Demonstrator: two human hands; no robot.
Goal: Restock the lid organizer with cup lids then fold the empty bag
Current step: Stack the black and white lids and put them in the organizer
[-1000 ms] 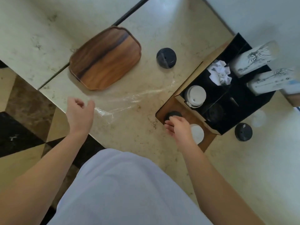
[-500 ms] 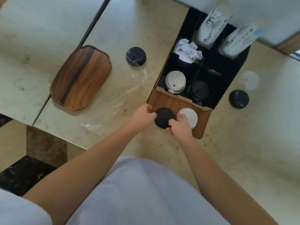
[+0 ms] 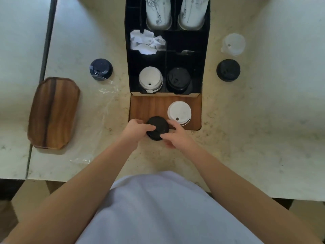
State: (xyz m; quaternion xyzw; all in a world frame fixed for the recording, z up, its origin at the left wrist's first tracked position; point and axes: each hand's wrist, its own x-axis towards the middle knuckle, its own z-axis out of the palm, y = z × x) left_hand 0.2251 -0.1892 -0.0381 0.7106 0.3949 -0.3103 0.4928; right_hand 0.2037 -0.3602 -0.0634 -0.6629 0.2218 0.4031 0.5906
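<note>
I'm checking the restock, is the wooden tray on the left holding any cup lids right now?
No, the wooden tray is bare, and the nearest loose lid, a dark blue one, sits on the counter beyond it.

Left hand (image 3: pixel 136 128) and right hand (image 3: pixel 175 133) grip black lids (image 3: pixel 157 128) at the organizer (image 3: pixel 149 107) front.

Surface (image 3: pixel 246 120): polished stone, cream with brown veining, faint sheen. Organizer (image 3: pixel 204 71): matt black walls, raw cardboard-coloured front edge, wood-grain front panel. Lid stack in my grip (image 3: pixel 157 128): matt black plastic, smooth. White lids (image 3: pixel 179 110): smooth plastic, low sheen. Clear lid (image 3: pixel 233 44): translucent frosted plastic. Bag (image 3: pixel 105 95): thin clear film, crinkled, glossy highlights. Tray (image 3: pixel 52 112): dark-grained wood, satin finish. Napkin (image 3: pixel 146 41): crumpled white paper. Cups (image 3: pixel 158 13): white paper, printed line drawing. My shirt (image 3: pixel 158 208): pale matt cloth
</note>
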